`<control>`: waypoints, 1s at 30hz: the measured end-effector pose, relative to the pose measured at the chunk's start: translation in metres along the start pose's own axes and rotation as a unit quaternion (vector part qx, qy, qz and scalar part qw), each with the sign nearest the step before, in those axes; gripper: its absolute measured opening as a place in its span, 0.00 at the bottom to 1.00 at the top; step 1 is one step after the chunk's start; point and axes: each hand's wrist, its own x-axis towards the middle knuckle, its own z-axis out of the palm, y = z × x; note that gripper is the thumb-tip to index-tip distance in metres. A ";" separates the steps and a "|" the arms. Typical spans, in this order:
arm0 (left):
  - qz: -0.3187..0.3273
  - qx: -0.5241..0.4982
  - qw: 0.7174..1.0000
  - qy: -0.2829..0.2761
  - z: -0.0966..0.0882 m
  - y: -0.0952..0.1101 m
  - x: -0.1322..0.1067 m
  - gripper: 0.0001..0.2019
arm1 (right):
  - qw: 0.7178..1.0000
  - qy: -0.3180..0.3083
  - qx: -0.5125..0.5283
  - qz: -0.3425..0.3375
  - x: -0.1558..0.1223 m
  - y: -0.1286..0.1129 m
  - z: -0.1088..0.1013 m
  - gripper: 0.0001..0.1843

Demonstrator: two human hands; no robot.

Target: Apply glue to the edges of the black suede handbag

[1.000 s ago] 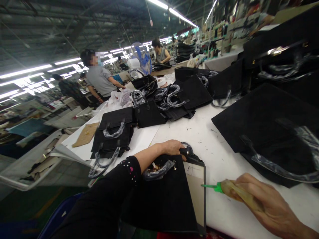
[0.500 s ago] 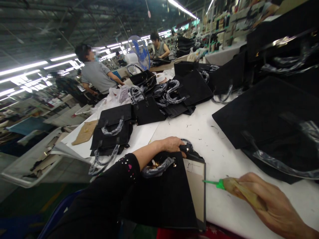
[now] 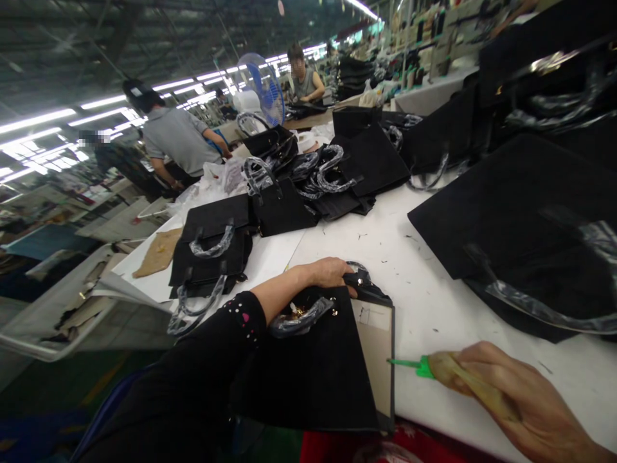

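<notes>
A black handbag lies at the near edge of the white table, its handles wrapped in clear film. My left hand is closed over the top of this bag by its far handle. My right hand is closed round a yellowish glue bottle with a green nozzle. The nozzle tip points at the bag's tan side edge and sits right beside it.
Large black bags lie on the right of the table, a heap of bags further back, two more at the left. A blue fan stands behind. Other people work at the far end.
The view has dipped a little. My right hand with the bottle has shifted slightly left, bringing the nozzle closer to the bag's side. My left hand keeps its hold.
</notes>
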 end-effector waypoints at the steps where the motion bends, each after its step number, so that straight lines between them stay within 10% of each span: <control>1: 0.000 0.000 1.000 0.000 0.000 0.000 0.000 0.20 | 1.000 -0.009 0.008 -0.005 -0.002 -0.001 0.000 0.09; 15: -0.010 0.004 1.000 -0.005 -0.003 0.006 -0.003 0.16 | 0.995 -0.086 0.039 -0.033 -0.010 -0.004 0.005 0.10; 19: -0.004 -0.001 1.000 0.002 -0.002 0.004 -0.003 0.17 | 0.998 -0.008 -0.028 -0.059 -0.013 -0.009 0.005 0.09; 30: 0.002 -0.007 1.000 0.010 0.000 0.001 -0.002 0.16 | 0.998 -0.038 0.013 -0.056 -0.005 -0.024 0.002 0.11</control>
